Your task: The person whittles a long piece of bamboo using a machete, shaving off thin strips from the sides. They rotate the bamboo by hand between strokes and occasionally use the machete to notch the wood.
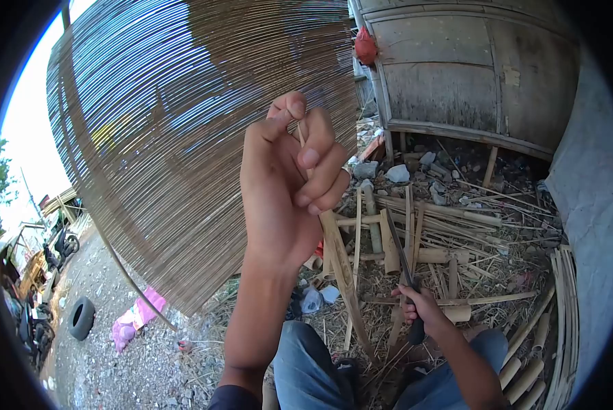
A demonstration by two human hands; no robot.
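Gravelly ground (115,372) is backed by a slatted bamboo blind (176,205) and a panelled wall (450,92), beside which a red bag (365,48) is seen, its contents impossible to tell. What seems a thin sliver (301,134) is pinched in the curled grip of the raised left hand (293,160), while a long-bladed knife (404,266) is held low in the closed right hand (423,311). Control would be best kept by a firm hold, with the edge angled clear of the knees (306,362).
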